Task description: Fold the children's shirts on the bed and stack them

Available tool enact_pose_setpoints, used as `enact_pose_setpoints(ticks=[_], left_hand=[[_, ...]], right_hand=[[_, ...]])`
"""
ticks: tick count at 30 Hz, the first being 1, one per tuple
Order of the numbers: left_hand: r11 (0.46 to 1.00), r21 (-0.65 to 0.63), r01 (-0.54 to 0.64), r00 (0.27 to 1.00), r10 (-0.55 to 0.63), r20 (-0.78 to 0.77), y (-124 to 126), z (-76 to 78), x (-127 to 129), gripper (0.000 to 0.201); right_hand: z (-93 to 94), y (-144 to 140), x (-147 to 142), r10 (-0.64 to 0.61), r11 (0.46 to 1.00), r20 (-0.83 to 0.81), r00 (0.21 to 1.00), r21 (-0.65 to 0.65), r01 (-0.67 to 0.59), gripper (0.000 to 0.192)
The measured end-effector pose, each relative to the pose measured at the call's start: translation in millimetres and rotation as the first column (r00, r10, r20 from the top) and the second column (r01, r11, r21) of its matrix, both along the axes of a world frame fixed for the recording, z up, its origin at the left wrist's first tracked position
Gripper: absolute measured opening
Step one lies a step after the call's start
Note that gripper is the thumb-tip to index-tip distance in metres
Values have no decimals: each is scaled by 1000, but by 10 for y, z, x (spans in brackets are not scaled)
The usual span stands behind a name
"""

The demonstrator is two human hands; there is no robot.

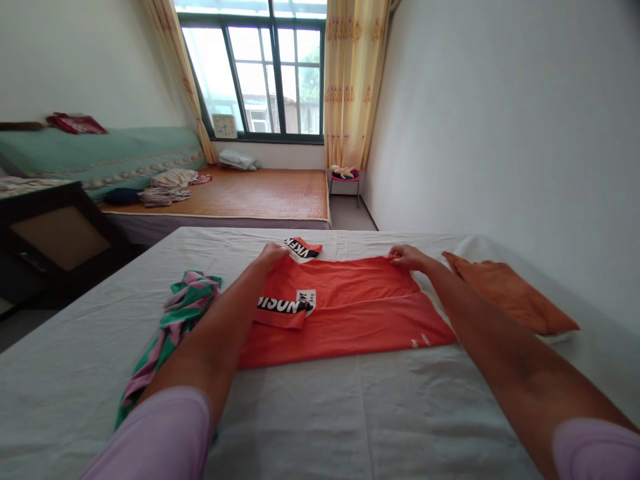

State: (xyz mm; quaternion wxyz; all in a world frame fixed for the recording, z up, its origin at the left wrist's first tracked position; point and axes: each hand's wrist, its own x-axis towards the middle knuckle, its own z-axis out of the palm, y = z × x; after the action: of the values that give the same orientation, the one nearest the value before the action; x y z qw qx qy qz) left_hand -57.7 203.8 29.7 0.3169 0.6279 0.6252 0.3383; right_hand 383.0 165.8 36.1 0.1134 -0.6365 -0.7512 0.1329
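An orange-red T-shirt [350, 313] with black and white lettering lies partly folded on a white sheet [320, 413]. At its far edge, near the left, my left hand [274, 254] pinches the fabric. My right hand [409, 257] grips the far right corner between thumb and fingers. One printed sleeve lies over the shirt's body, and another sticks out beyond my left hand. Beside my left forearm, which covers part of it, is a crumpled green and pink striped garment [187, 307]. A folded brown-orange garment [510, 293] rests to the right of my right forearm.
Behind the sheet-covered surface stands a bed [265, 193] with a brown mat and several folded cloths. A dark cabinet [55, 233] is at the left. The white wall [500, 133] runs along the right. A small stool [345, 177] stands below the curtain.
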Motion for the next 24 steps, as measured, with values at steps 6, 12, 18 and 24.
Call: enact_pose_setpoints(ticks=[6,12,18,24], left_hand=[[976,158,151,946,-189,264,-391,279,-69,37],[761,137,634,773,-626,-101,-1144,291,-457,15],[693,26,720,649,-661,-377,-1632,204,-461,28],[773,165,613,790,-594,-155,-1724,302,-470,29]], right_hand=[[48,-484,61,120,961,-231,966,270,-55,21],[-104,-1218,235,190,951,-164,968,275,-141,25],[-226,-1448,272,170,956,-90,981,256,-142,25],[-116,-1468,241,13,949,-50,999,316,4,25]])
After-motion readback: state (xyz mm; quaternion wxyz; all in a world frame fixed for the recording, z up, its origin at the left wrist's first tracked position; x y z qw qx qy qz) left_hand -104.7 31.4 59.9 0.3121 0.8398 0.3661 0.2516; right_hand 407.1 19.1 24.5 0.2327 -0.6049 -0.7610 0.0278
